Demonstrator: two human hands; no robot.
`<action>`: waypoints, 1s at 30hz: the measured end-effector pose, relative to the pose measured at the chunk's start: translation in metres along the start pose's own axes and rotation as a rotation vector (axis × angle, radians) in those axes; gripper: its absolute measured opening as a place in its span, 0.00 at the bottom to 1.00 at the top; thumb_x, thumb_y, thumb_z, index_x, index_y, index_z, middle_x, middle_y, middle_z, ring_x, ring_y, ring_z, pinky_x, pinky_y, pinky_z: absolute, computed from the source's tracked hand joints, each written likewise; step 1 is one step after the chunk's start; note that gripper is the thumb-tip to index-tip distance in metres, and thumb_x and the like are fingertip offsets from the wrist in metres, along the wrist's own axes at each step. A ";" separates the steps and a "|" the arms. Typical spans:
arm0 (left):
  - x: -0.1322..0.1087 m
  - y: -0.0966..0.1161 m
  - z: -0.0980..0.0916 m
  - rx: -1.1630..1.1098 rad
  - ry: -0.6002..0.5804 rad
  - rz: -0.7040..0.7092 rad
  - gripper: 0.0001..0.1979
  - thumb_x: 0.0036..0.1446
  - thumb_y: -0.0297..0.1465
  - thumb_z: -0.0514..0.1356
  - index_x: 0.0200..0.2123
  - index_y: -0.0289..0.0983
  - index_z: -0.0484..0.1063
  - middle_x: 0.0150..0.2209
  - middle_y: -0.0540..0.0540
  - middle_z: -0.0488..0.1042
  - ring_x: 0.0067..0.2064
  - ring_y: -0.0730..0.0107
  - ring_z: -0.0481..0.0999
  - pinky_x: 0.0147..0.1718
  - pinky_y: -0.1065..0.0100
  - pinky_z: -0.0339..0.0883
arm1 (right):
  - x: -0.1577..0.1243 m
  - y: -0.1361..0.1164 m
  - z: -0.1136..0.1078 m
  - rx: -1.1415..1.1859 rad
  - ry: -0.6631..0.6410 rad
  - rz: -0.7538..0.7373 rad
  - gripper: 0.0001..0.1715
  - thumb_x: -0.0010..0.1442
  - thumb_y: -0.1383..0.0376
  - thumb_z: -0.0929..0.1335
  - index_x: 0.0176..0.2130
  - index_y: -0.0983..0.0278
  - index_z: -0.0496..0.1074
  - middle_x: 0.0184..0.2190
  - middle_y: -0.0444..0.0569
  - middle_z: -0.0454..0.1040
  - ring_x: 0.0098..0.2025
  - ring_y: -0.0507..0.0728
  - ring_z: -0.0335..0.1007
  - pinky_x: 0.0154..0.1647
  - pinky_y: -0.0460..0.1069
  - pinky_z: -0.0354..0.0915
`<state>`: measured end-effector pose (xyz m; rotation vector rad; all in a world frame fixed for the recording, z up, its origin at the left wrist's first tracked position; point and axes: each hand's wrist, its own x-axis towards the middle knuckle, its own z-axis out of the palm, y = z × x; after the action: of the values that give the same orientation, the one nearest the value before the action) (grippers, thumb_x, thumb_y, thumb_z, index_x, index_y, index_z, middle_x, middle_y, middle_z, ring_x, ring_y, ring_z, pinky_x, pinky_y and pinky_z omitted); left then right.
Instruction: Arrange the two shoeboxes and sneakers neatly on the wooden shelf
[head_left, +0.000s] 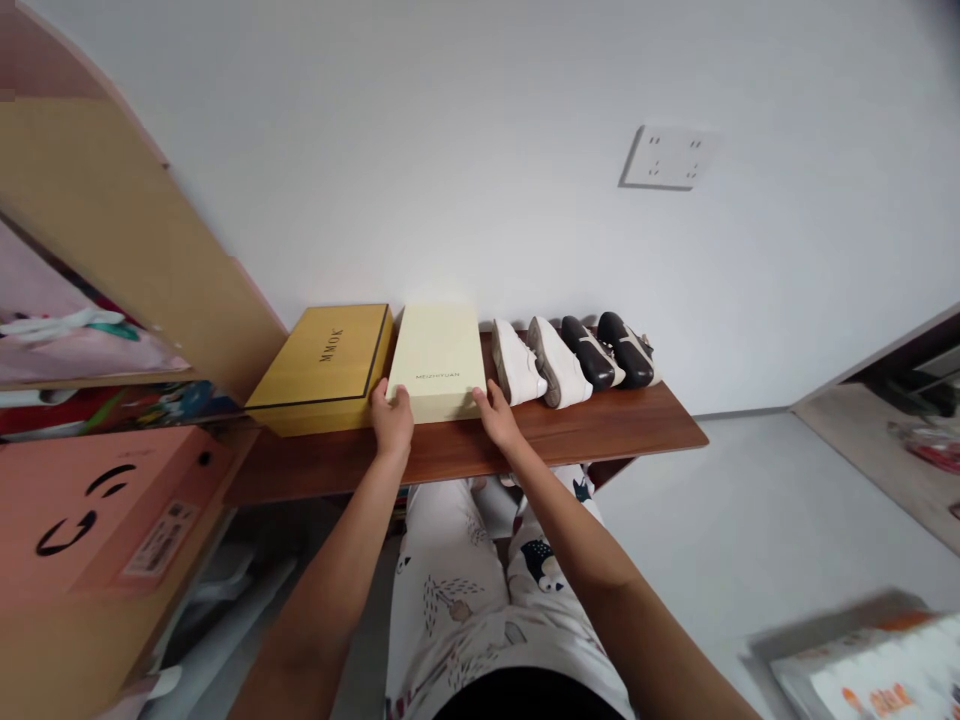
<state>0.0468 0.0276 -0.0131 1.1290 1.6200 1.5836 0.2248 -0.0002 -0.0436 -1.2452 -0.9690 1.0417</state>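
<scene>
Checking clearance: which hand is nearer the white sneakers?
Right: right hand on the pale yellow box's corner beside the white sneakers; left hand on that box's far corner.

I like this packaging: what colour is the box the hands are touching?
The box is pale cream-yellow, shown best in the head view.

Even, bright light; the pale yellow box (437,362) sharp, edges warped and blurred.

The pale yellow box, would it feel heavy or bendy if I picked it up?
The pale yellow box looks like stiff card: its edges are straight between the left hand and right hand. It is probably fairly light, but what's inside is hidden. Lying flat on the wooden shelf, it would likely slide, not roll.
</scene>
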 end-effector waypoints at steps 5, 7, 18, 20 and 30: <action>-0.033 0.021 0.016 0.222 0.030 0.486 0.27 0.61 0.33 0.59 0.63 0.34 0.62 0.67 0.33 0.61 0.70 0.55 0.56 0.69 0.54 0.47 | -0.013 -0.017 -0.053 -0.025 0.044 -0.165 0.41 0.56 0.42 0.71 0.60 0.62 0.70 0.62 0.56 0.70 0.65 0.63 0.65 0.68 0.59 0.59; -0.046 0.033 0.031 0.253 -0.049 0.627 0.26 0.63 0.32 0.57 0.63 0.36 0.61 0.66 0.35 0.62 0.69 0.57 0.58 0.69 0.54 0.50 | -0.013 -0.027 -0.085 -0.070 0.101 -0.226 0.39 0.57 0.42 0.71 0.58 0.62 0.71 0.59 0.57 0.73 0.62 0.64 0.69 0.65 0.59 0.62; -0.084 0.059 0.150 0.766 -0.775 0.909 0.21 0.63 0.28 0.57 0.59 0.34 0.67 0.60 0.36 0.69 0.61 0.54 0.67 0.61 0.55 0.62 | 0.009 -0.014 -0.207 -0.503 0.287 -0.106 0.36 0.55 0.49 0.72 0.56 0.65 0.69 0.54 0.57 0.76 0.56 0.63 0.73 0.60 0.58 0.66; -0.082 0.063 0.170 0.984 -0.899 0.883 0.20 0.62 0.29 0.58 0.57 0.32 0.68 0.58 0.34 0.70 0.60 0.52 0.69 0.57 0.56 0.65 | 0.015 -0.008 -0.212 -0.496 0.239 -0.075 0.40 0.51 0.49 0.75 0.57 0.64 0.68 0.53 0.56 0.76 0.55 0.62 0.74 0.58 0.57 0.68; -0.064 0.081 0.206 1.331 -1.053 0.794 0.19 0.56 0.25 0.64 0.52 0.31 0.75 0.52 0.28 0.72 0.54 0.46 0.75 0.53 0.55 0.68 | 0.041 -0.021 -0.218 -0.424 0.154 0.056 0.39 0.42 0.56 0.81 0.50 0.66 0.70 0.40 0.51 0.77 0.42 0.57 0.75 0.45 0.51 0.70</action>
<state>0.2694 0.0630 0.0357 2.8230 1.3185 -0.2692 0.4471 -0.0170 -0.0407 -1.6819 -1.0729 0.7898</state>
